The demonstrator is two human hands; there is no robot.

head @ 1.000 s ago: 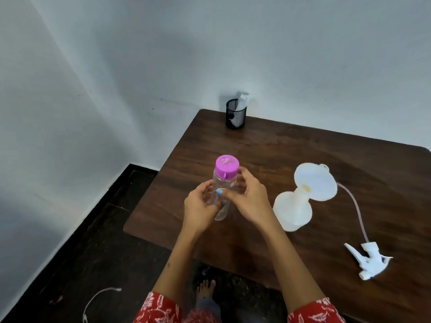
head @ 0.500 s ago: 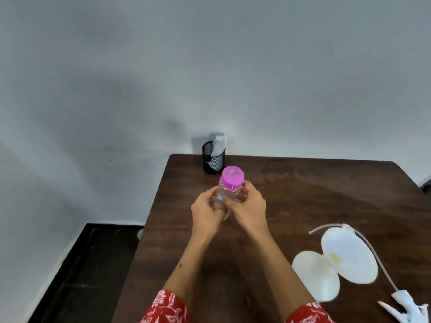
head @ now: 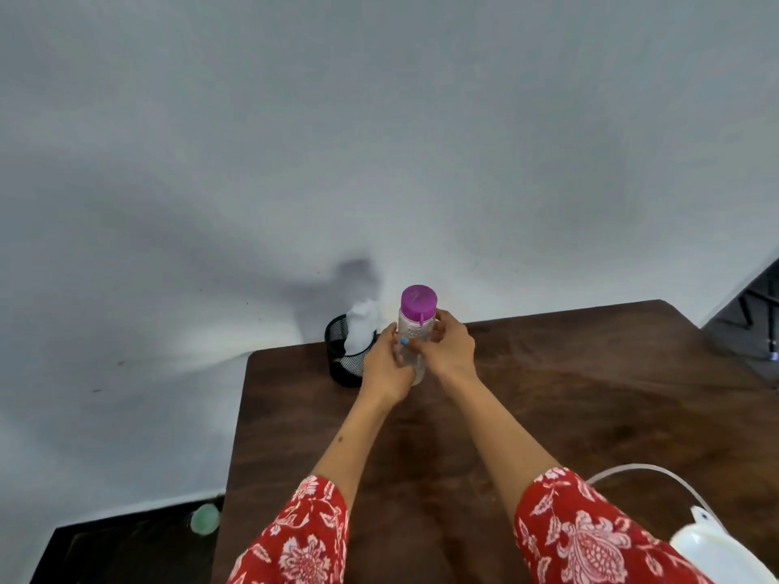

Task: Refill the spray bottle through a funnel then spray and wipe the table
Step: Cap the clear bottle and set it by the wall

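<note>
The water bottle (head: 415,330) with the pink cap (head: 418,302) is being held up over the far side of the brown table (head: 590,394), between two hands, and it is standing almost straight up. Going from left to right, a small green thing (head: 205,517) is lying on the dark floor. Next, a black mesh cup (head: 345,360) is sitting at the back corner of the table with a white cloth (head: 361,328) poking out, probably waiting there for the wiping part. Just beside the cup, the left hand (head: 385,364) is curling its fingers around the low part of the bottle, likely to keep it from turning. The right hand (head: 449,347) is gripping the bottle higher up, with its fingers close under the cap, so I think it is getting ready to twist the cap off. The bottle is looking clear and see-through, with some tiny writing that I cannot read, and the cap is shut on top. Far down at the right, a white funnel (head: 716,554) and a thin white tube (head: 640,469) are peeking in at the edge, so the pouring is not started yet.
</note>
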